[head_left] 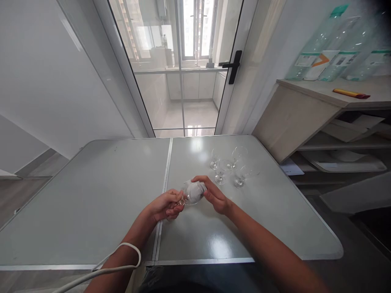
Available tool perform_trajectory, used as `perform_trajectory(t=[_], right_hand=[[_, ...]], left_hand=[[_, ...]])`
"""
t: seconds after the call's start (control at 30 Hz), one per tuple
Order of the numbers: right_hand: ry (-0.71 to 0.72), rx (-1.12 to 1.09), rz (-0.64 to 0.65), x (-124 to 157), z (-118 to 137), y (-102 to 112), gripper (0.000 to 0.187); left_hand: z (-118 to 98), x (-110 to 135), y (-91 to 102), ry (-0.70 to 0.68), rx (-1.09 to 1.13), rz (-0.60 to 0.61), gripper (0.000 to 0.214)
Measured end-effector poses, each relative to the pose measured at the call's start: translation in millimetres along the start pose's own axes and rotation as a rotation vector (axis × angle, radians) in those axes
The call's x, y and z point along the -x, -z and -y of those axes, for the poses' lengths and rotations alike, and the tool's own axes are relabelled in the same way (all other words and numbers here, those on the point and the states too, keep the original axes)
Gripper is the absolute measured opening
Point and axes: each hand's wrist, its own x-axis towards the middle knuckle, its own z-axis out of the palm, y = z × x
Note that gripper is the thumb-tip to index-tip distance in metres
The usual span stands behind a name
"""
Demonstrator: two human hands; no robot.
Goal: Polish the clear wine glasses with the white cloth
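My left hand (166, 205) is closed round the stem and foot of a small clear stemmed glass (192, 195), held on its side above the grey table (106, 195). My right hand (214, 194) is closed on a white cloth (197, 189) stuffed into the glass's bowl, with the fingers pressed over the rim. A white cable loops round my left wrist. Several more clear stemmed glasses (232, 165) stand upright on the table just beyond my right hand.
A metal seam (166, 175) divides the table down the middle. To the right stands a wooden shelf unit (320, 118) with clear plastic bottles (336, 44) and an orange-yellow packet (351, 93) on top. A glass door with a black handle (233, 65) is behind the table.
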Motion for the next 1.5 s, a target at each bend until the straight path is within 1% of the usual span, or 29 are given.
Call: perform_trajectory(t=[0.07,0.13,0.23,0.3,0.4,0.43,0.47,0.5,0.53,0.57,0.63,0.67,0.7,0.73,0.8,0.83,0.9,0.93,1.0,1.07,1.1,1.17,1.2,1.23,1.3,1.37,1.4,1.43,1.5], right_hand=[[0.038,0.04,-0.04,2,-5,-3,0.051],[0.018,-0.01,-0.174,1,-9,-5,0.049],[-0.064,-0.154,-0.445,-5,-9,-7,0.048],[-0.097,-0.186,-0.574,-7,-8,-7,0.045],[-0.082,-0.118,-0.757,-4,-6,-6,0.04],[-0.051,-0.063,-0.815,-2,-7,-6,0.039],[-0.006,0.01,-0.84,-1,-7,-5,0.038],[0.055,0.1,-0.811,0,-8,-5,0.036],[0.12,0.202,-0.711,0,-8,-5,0.034],[0.181,0.306,-0.542,-1,-8,-4,0.031],[0.259,0.465,-0.138,-5,-7,-4,0.026],[0.27,0.497,0.008,-7,-7,-5,0.024],[0.263,0.492,0.073,-9,-6,-5,0.024],[0.231,0.451,0.067,-10,-5,-5,0.025],[0.1,0.271,-0.066,-13,-6,-5,0.029],[0.016,0.148,-0.133,-14,-7,-5,0.031],[-0.131,-0.124,-0.231,-16,-11,-4,0.033],[-0.18,-0.25,-0.26,-17,-14,-5,0.032],[-0.22,-0.417,-0.318,-18,-20,-7,0.03],[-0.204,-0.415,-0.399,-17,-26,-9,0.028],[-0.181,-0.35,-0.442,-15,-29,-10,0.028],[-0.103,-0.146,-0.51,-10,-31,-10,0.029],[-0.045,-0.027,-0.509,-8,-31,-9,0.029],[0.027,0.095,-0.468,-6,-29,-8,0.03],[0.197,0.327,-0.281,-5,-25,-5,0.027],[0.344,0.493,-0.065,-8,-19,-4,0.024],[0.39,0.532,0.003,-10,-17,-4,0.025],[0.413,0.535,0.03,-12,-15,-5,0.026],[0.376,0.436,0.02,-16,-13,-7,0.024]], left_hand=[[1,1,6.5,0.029,0.057,0.034,0.046],[3,3,9.6,-0.021,0.068,-0.004,0.049],[4,3,8.0,-0.184,0.045,-0.125,0.054],[4,3,4.9,-0.266,0.02,-0.19,0.056],[5,0,1.2,-0.33,-0.067,-0.291,0.058],[5,0,0.6,-0.344,-0.127,-0.339,0.057],[6,-1,0.3,-0.356,-0.201,-0.392,0.056],[6,-1,0.1,-0.368,-0.291,-0.443,0.054],[8,-2,0.0,-0.38,-0.398,-0.479,0.051],[9,-2,-0.1,-0.396,-0.519,-0.504,0.046],[14,-2,-0.1,-0.454,-0.796,-0.545,0.033],[18,-2,0.1,-0.492,-0.936,-0.562,0.028],[22,-2,0.5,-0.53,-1.061,-0.58,0.026],[25,-3,1.2,-0.565,-1.16,-0.598,0.023],[32,-4,2.9,-0.628,-1.273,-0.62,0.019],[34,-5,3.6,-0.66,-1.286,-0.63,0.018],[35,-5,3.4,-0.719,-1.244,-0.674,0.022],[34,-5,2.4,-0.738,-1.198,-0.701,0.026],[32,-5,-1.3,-0.748,-1.055,-0.739,0.033],[29,-6,-5.4,-0.74,-0.863,-0.766,0.034],[28,-6,-7.0,-0.733,-0.77,-0.785,0.033],[26,-8,-8.5,-0.712,-0.641,-0.836,0.032],[25,-8,-8.4,-0.697,-0.619,-0.865,0.033],[25,-9,-7.9,-0.68,-0.628,-0.882,0.034],[25,-10,-6.3,-0.652,-0.706,-0.864,0.033],[29,-11,-4.6,-0.662,-0.848,-0.785,0.031],[32,-11,-3.8,-0.679,-0.93,-0.737,0.03],[35,-12,-2.9,-0.704,-1.01,-0.697,0.029],[42,-13,-0.8,-0.766,-1.145,-0.661,0.028]])
